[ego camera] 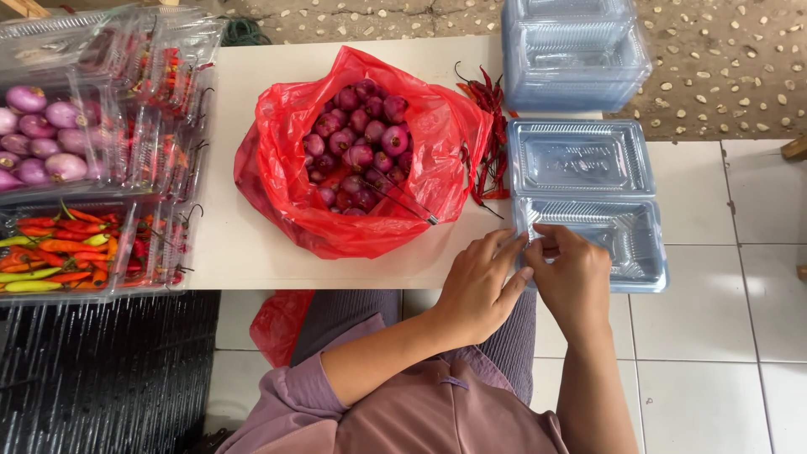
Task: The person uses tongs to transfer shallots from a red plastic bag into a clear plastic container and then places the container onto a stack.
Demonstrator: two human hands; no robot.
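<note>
An open clear plastic hinged container [588, 197] lies at the right end of the white table [235, 252], lid part farther away, tray part nearer me. My left hand [481, 286] and my right hand [569, 277] meet at the tray's near left corner, fingers pinching its rim. Left of them a red plastic bag [282, 181] stands open, full of purple shallots [360, 143]. Dried red chillies [487, 126] lie between the bag and the container.
A stack of empty clear containers [576, 50] stands at the far right. Filled clear boxes of shallots [42, 139] and of red and green chillies [59, 248] are piled at the left. A second red bag [277, 324] lies under the table by my lap.
</note>
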